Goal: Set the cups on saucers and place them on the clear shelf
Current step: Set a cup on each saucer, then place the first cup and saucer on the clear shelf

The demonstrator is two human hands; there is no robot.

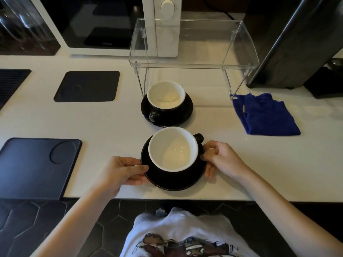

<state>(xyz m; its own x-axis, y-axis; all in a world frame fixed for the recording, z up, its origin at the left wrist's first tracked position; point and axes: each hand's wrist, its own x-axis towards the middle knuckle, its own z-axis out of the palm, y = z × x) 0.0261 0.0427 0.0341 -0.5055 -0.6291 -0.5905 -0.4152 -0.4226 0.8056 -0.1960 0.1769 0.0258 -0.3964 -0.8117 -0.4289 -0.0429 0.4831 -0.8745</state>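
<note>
Both hands, left (122,169) and right (220,160), gripping near saucer (174,180) under cup (173,149)

worktop (111,117): white; bordered by a dark front edge
microwave (104,25): white with a dark door; set at the back, two dials seen at its right side
blue cloth (263,115): folded; laid at the right
square black mat (87,86): laid flat left of centre; a faint round recess is seen in it
black tray (37,166): placed at the near left edge; a round recess is seen in its far right corner
dark appliance (289,43): stood at the back right
floor (27,229): dark hexagonal tiles
</note>
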